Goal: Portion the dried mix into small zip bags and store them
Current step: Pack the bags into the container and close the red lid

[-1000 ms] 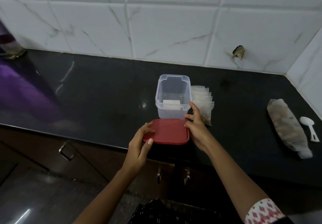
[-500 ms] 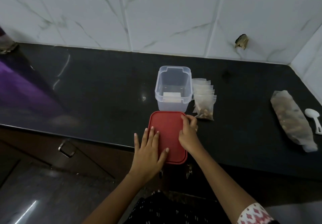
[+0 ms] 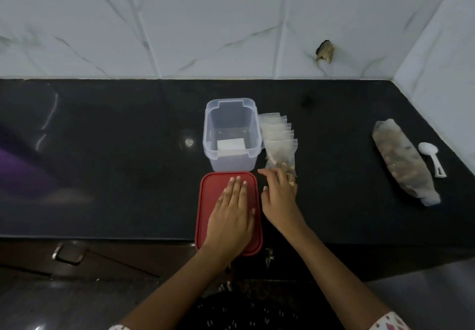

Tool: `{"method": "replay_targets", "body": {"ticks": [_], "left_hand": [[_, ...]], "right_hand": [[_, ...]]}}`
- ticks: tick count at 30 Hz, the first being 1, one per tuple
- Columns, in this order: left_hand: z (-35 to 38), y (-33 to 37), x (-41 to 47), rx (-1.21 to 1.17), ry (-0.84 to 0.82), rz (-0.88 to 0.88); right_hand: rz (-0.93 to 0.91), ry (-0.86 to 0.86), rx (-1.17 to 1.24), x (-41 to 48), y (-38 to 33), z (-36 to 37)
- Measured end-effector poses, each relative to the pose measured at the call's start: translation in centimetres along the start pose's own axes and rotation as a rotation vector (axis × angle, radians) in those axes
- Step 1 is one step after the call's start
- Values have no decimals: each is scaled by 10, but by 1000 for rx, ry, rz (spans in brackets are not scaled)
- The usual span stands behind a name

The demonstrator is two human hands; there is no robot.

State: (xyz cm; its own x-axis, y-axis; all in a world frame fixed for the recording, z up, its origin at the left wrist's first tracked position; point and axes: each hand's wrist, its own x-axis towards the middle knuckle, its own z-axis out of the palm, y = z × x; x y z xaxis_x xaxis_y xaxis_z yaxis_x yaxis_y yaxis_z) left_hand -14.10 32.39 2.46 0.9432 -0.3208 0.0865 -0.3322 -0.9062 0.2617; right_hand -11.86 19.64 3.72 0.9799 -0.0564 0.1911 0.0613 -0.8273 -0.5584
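Observation:
A clear plastic container (image 3: pixel 231 134) stands open on the black counter, with a white label on its front wall. Its red lid (image 3: pixel 208 201) lies flat in front of it, overhanging the counter edge. My left hand (image 3: pixel 231 214) rests flat on the lid with straight fingers. Several small zip bags (image 3: pixel 279 144) with dried mix lie overlapped in a row right of the container. My right hand (image 3: pixel 279 196) sits beside the lid, fingers relaxed and reaching to the nearest bag's lower edge.
A long clear bag of dried mix (image 3: pixel 403 162) lies at the right of the counter (image 3: pixel 102 162), with a white scoop (image 3: pixel 431 157) beside it. White tiled walls rise behind and at the right corner. Drawer handles show below the counter edge.
The red lid was laid down flat in front of the container. My left hand moved onto its middle. My right hand left the lid and moved right toward the small bags.

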Motion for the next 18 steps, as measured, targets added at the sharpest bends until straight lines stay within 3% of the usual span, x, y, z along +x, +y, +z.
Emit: {"method": "replay_targets", "body": {"ticks": [6, 10, 13, 18], "left_hand": [[-15, 43, 54, -211, 65, 236], [-9, 85, 97, -435, -91, 303], [3, 125, 127, -630, -306, 219], [28, 190, 171, -917, -551, -62]], "right_hand": [[22, 164, -142, 25, 34, -48], [208, 336, -153, 42, 76, -93], [405, 405, -154, 52, 117, -127], [693, 206, -253, 61, 192, -161]]}}
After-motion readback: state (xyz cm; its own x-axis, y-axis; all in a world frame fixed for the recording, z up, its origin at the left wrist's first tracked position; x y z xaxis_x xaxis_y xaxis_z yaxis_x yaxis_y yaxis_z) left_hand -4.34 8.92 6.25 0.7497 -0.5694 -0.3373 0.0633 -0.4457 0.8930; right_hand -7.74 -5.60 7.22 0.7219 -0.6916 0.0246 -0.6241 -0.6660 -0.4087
